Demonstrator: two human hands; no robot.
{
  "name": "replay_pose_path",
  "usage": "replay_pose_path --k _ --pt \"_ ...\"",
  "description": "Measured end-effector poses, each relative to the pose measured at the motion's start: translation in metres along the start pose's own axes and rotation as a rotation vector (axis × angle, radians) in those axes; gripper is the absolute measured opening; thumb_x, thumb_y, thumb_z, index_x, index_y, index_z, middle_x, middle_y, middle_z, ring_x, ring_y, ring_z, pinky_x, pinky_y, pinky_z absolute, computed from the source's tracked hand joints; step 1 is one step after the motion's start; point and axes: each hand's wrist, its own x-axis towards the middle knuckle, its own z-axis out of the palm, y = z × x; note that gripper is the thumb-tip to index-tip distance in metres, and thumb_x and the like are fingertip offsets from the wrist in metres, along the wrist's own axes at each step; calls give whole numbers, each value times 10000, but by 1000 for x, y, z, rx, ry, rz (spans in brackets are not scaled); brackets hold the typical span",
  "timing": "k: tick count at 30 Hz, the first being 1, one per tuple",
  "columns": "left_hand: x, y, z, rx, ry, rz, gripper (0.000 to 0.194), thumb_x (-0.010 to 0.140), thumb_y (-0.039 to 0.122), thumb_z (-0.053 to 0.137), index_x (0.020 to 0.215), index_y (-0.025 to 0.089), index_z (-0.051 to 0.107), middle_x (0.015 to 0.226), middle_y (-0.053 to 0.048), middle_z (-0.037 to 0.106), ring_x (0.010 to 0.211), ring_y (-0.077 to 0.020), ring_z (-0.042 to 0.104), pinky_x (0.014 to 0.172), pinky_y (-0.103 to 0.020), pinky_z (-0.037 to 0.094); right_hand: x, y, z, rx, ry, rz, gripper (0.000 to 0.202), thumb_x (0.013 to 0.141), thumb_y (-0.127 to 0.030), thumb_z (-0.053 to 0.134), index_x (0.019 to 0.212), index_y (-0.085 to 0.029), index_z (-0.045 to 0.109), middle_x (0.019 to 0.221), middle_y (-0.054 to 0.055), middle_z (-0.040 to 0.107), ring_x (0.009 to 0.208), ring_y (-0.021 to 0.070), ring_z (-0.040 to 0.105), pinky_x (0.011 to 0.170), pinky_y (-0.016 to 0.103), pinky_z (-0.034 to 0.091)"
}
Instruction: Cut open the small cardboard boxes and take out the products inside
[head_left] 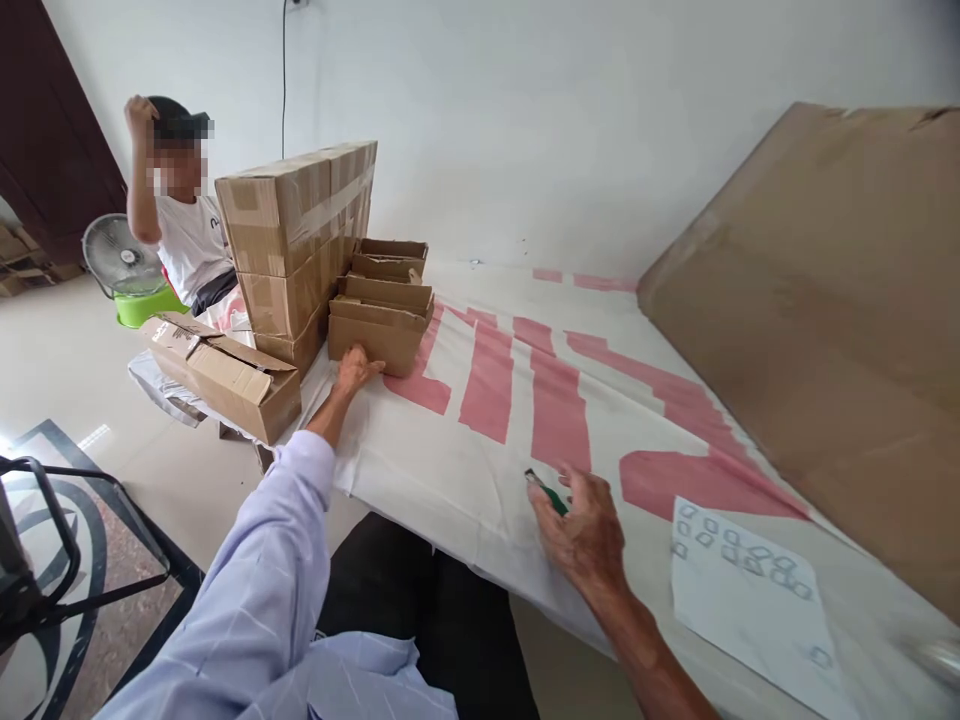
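My left hand (357, 370) is at the lower front of a small open cardboard box (376, 336), its fingers spread against or just before the cardboard. I cannot tell whether it presses on the box. Behind that box stands another open cardboard box (386, 262) with raised flaps. Over the near part of the table, my right hand (581, 525) is closed around a slim green tool (553, 498) with a dark and silvery tip; its exact kind is unclear.
Taped cartons (289, 245) are stacked at the left, beside a long carton (225, 372). A white cloth with red print covers the table (420, 470). A marked paper sheet (742, 600) and a large cardboard panel (832, 300) lie right. A person (191, 235) sits beyond the cartons.
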Motion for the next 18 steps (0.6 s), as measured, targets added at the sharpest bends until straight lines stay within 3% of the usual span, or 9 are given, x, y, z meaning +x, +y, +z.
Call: replay_pose_path --k 3,4,6,7,9,12,15,18 --pt "-37 -2 -38 43 55 152 492 941 460 901 1303 170 737 1548 -238 648 1512 -423 550 1290 -513 401 0 5 -4 -33 25 6 514 963 -575 549 1318 -226 680 1205 204 698 1194 423 652 1031 592 581" --pt "-52 -8 -57 57 98 226 422 952 394 876 1300 195 743 1547 -199 647 1534 -403 515 1335 -515 355 0 5 -6 -42 28 4 502 962 -568 550 1307 -229 685 1203 207 702 1208 428 647 1052 597 574" --pt "-80 -29 -106 113 289 440 314 951 324 817 1242 218 767 1442 -163 687 1473 -411 540 1343 -587 356 -1 8 -9 -66 22 -9 483 957 -551 545 1282 -228 697 1220 220 716 1242 440 640 1096 617 557" --pt "-91 -42 -134 149 350 476 274 942 288 780 1210 232 777 1398 -143 697 1442 -408 558 1344 -615 358 -2 11 -11 -86 17 -14 481 953 -545 535 1271 -226 705 1234 228 724 1256 448 639 1110 633 550" --pt "-104 -71 -189 250 390 433 340 860 194 713 1188 237 789 1349 -127 707 1397 -407 591 1341 -652 370 -3 17 -15 -148 12 -11 505 948 -551 507 1251 -211 726 1253 250 738 1263 477 642 1100 671 546" --pt "-103 -107 -251 400 307 285 696 663 115 657 1338 240 775 1536 -151 639 1513 -448 538 1338 -674 394 -5 31 -21 -241 0 27 578 962 -609 467 1223 -189 766 1254 297 747 1227 519 658 1017 697 554" --pt "-91 -127 -276 523 178 117 945 556 126 659 1489 260 716 1681 -193 515 1569 -511 493 1303 -734 426 -5 40 -25 -282 -45 83 684 979 -718 437 1189 -175 796 1227 331 753 1188 537 685 960 692 559" --pt "-85 -134 -272 563 151 78 940 561 168 694 1492 300 711 1646 -209 534 1570 -546 471 1267 -809 413 -5 42 -27 -277 -94 104 738 967 -773 431 1148 -162 804 1195 318 764 1164 525 712 949 674 579"
